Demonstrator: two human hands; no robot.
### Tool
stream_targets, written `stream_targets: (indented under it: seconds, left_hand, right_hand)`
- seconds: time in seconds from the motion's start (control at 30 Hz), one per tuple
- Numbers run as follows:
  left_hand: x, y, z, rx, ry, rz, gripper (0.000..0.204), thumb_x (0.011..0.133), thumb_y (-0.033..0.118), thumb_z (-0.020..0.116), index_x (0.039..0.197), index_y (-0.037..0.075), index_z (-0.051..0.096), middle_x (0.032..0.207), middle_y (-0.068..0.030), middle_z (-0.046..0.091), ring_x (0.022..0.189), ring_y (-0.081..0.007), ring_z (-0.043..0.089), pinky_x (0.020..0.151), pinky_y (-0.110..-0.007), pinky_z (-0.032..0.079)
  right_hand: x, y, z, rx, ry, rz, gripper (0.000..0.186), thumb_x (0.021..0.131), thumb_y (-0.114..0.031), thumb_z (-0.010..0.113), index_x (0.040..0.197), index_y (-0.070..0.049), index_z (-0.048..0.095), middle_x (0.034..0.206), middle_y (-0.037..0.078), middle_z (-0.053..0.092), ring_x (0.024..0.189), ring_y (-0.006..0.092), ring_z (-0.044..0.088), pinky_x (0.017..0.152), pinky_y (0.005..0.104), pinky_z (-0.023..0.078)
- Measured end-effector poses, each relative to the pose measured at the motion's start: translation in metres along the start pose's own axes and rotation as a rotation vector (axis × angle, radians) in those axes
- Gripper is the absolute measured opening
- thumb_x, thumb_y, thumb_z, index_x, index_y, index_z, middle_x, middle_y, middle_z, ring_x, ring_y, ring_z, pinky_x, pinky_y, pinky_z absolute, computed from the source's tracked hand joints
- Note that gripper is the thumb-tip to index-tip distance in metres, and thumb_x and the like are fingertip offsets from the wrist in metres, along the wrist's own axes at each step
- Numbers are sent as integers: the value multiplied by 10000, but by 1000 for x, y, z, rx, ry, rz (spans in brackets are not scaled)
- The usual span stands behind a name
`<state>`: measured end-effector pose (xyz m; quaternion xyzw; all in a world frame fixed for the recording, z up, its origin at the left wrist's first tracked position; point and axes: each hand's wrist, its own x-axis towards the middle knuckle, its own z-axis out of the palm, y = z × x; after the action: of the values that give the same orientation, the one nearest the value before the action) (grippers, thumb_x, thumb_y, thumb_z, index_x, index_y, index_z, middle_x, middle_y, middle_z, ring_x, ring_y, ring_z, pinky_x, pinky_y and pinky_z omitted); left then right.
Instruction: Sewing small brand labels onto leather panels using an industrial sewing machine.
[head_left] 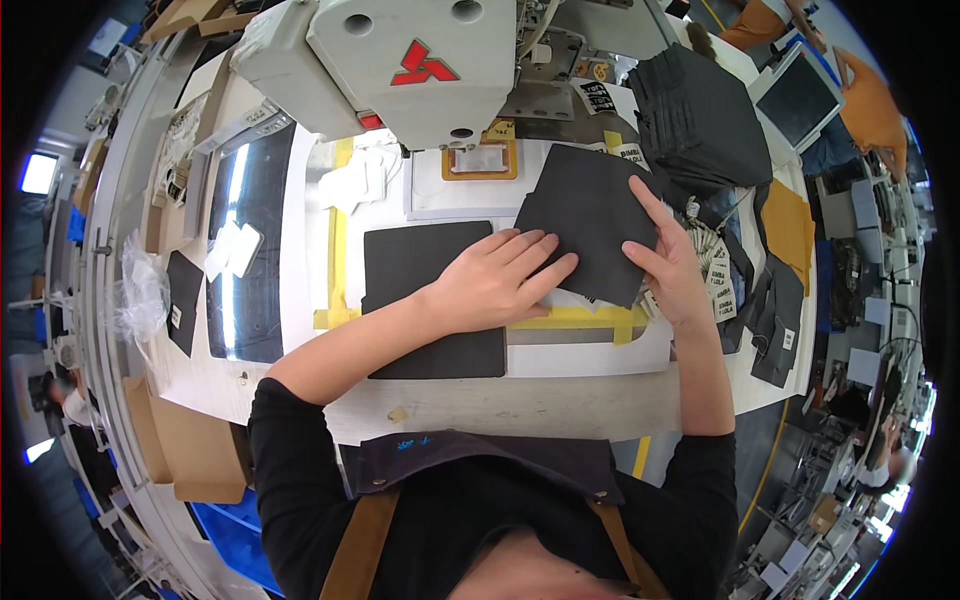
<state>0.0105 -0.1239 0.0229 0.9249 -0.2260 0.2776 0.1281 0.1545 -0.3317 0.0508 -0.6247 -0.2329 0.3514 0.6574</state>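
Observation:
A dark, flat fabric piece point(590, 215) is tilted over the right half of the work surface. My right hand point(672, 265) grips its right edge, thumb on the upper face and index finger along the top corner. My left hand point(500, 275) lies with outstretched fingers against the piece's lower left edge. Under my left forearm lies another dark fabric piece point(425, 255), flat on the table and partly covered by the arm. Beyond the hands, a small yellow-orange frame point(480, 175) sits on a white plate under the sewing machine head point(420, 60).
A thick stack of dark fabric pieces point(700, 115) stands at the far right. Printed labels point(715, 270) lie in a bunch beside my right hand. Yellow tape point(338, 230) marks the table. White cards point(235, 248) rest on a dark glossy panel point(255, 300) at left.

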Motion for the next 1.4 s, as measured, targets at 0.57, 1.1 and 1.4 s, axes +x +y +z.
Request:
stream_targets:
  seconds: [0.57, 1.1, 1.4]
  left_hand:
    - [-24, -49, 11, 191, 32, 177, 205, 742, 53, 646, 938, 5, 683, 1008, -115, 702, 961, -239, 696, 814, -330, 582]
    - [-56, -89, -16, 408, -12, 189, 189, 716, 48, 666, 896, -9, 673, 951, -112, 686, 883, -216, 699, 722, -292, 582]
    - [-63, -91, -20, 432, -78, 19, 216, 743, 69, 658, 949, 5, 669, 986, -96, 686, 874, -185, 699, 698, -279, 574]
  right_hand:
    - [15, 16, 3, -99, 15, -70, 773, 851, 135, 575, 1537, -46, 269, 1507, 123, 387, 1319, 157, 418, 1087, 265, 330]
    - [84, 19, 31, -286, -52, -148, 731, 826, 19, 699, 1474, -149, 403, 1604, 115, 189, 1035, 140, 594, 881, 276, 504]
    - [75, 40, 33, -984, -220, -405, 316, 879, -68, 645, 1193, -94, 666, 1377, 84, 565, 1268, 318, 516, 1123, 422, 372]
